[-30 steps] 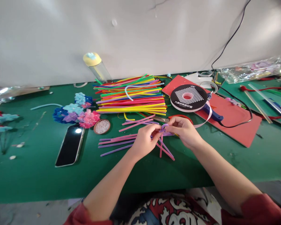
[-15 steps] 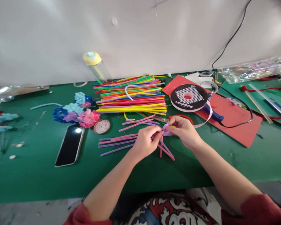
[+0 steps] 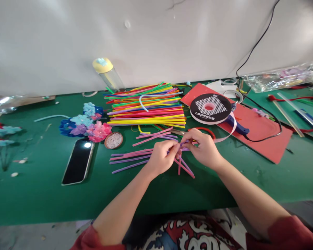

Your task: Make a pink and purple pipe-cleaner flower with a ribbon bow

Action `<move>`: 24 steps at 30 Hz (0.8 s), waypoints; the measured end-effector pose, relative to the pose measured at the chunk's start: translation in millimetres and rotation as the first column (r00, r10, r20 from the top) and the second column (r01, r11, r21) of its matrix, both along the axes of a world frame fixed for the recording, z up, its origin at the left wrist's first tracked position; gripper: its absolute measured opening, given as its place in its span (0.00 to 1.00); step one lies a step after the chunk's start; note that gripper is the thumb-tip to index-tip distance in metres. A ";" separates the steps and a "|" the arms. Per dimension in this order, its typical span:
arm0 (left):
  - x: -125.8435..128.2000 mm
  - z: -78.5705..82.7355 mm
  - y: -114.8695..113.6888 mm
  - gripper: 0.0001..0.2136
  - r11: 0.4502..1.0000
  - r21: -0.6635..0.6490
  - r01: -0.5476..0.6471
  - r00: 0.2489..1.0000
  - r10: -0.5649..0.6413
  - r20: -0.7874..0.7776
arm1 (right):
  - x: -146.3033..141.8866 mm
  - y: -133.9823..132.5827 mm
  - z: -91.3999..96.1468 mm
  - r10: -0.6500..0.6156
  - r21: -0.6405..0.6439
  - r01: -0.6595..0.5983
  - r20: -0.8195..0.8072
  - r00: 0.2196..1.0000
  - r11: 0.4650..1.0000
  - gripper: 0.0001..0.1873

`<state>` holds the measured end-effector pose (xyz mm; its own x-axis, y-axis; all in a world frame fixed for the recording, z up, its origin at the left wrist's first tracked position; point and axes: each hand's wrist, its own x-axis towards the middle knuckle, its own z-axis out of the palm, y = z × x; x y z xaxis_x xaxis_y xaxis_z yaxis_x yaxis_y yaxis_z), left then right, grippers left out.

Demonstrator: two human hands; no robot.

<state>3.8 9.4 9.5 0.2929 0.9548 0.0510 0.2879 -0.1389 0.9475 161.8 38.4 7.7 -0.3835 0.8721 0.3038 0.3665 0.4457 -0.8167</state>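
Note:
A purple pipe cleaner is pinched between the fingertips of my left hand and my right hand, which almost meet above the table. My fingers cover much of its shape. Below them, short pink and purple pipe cleaners lie crossed on the green surface. More cut pink and purple pipe cleaners are spread left of my left hand, partly under it. Scissors with red-orange handles lie just behind my right hand, partly hidden by it.
A large heap of coloured pipe cleaners lies behind my hands. To the left are fuzzy flowers, a bead dish, a phone and a yellow-lidded bottle. A ribbon spool rests on a red folder at right.
The small purple loop between my fingertips no longer shows; the pipe cleaner now looks drawn out between them. My right fingers have turned slightly downward. The left hand has barely moved.

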 end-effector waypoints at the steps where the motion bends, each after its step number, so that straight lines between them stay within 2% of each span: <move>1: -0.1 -0.3 0.1 0.13 0.998 -0.061 0.004 0.998 -0.001 0.055 | -0.3 -0.1 0.9 0.021 0.066 -0.022 0.003 1.000 0.998 0.09; 3: 0.6 -1.8 0.5 0.12 0.977 -0.209 0.028 0.978 0.017 0.210 | -1.0 -0.2 1.9 0.065 0.192 -0.066 0.009 0.998 0.979 0.11; 6: 3.6 -5.1 1.4 0.11 0.906 -0.411 0.099 0.887 0.107 0.449 | -1.7 -0.2 0.7 0.091 0.362 -0.099 0.039 0.995 0.927 0.12; 8: 5.9 -5.9 1.8 0.10 0.860 -0.486 0.156 0.827 0.156 0.540 | -1.6 -0.2 -1.8 0.092 0.472 -0.118 0.078 0.993 0.873 0.12; 10: 7.1 -5.1 1.6 0.10 0.846 -0.500 0.185 0.812 0.156 0.563 | -1.1 -0.5 -4.0 0.089 0.558 -0.144 0.125 0.988 0.817 0.12; 12: 6.8 -3.8 0.7 0.11 0.888 -0.436 0.145 0.864 0.101 0.493 | -0.5 -0.9 -4.2 0.084 0.583 -0.155 0.148 0.985 0.797 0.12; 13: 6.1 -3.7 0.1 0.11 0.931 -0.353 0.091 0.913 0.063 0.402 | -0.2 -1.1 -3.4 0.077 0.567 -0.146 0.144 0.987 0.811 0.11; 14: 5.3 -4.2 -0.6 0.12 0.976 -0.218 0.019 0.961 0.042 0.274 | 0.0 -1.3 -2.2 0.064 0.530 -0.124 0.129 0.990 0.839 0.09; 15: 4.3 -5.6 -1.3 0.12 0.998 -0.029 -0.051 0.991 0.055 0.122 | 0.2 -1.4 -0.8 0.047 0.472 -0.095 0.111 0.993 0.877 0.07; 16: 3.2 -7.8 -1.8 0.11 0.976 0.196 -0.094 0.994 0.103 -0.035 | 0.4 -1.6 0.6 0.025 0.394 -0.060 0.094 0.995 0.917 0.04; 17: 2.2 -10.6 -2.2 0.10 0.898 0.428 -0.105 0.969 0.189 -0.157 | 0.6 -1.7 1.7 0.002 0.300 -0.027 0.084 0.996 0.954 0.04; 18: 1.3 -13.6 -2.3 0.09 0.790 0.609 -0.066 0.931 0.268 -0.247 | 0.6 -1.7 2.5 -0.015 0.192 -0.002 0.085 0.996 0.981 0.05; 19: 0.5 -16.5 -2.3 0.08 0.684 0.730 0.001 0.891 0.330 -0.310 | 0.6 -1.7 2.8 -0.022 0.081 0.014 0.095 0.995 0.997 0.05; 20: -0.1 -19.0 -2.1 0.07 0.594 0.802 0.063 0.856 0.380 -0.349 | 0.4 -1.5 2.7 -0.021 -0.023 0.024 0.108 0.994 0.999 0.04; 21: -0.7 -20.7 -1.7 0.07 0.527 0.841 0.121 0.827 0.416 -0.379 | 0.1 -1.3 2.3 -0.014 -0.115 0.027 0.119 0.993 0.993 0.03; 22: -1.1 -21.6 -1.3 0.07 0.480 0.861 0.166 0.802 0.442 -0.401 | -0.4 -1.1 1.7 -0.006 -0.185 0.029 0.123 0.992 0.982 0.03; 24: -1.8 -21.2 -0.6 0.07 0.426 0.874 0.235 0.765 0.473 -0.437 | -1.6 -0.8 0.2 0.003 -0.262 0.026 0.109 0.994 0.965 0.03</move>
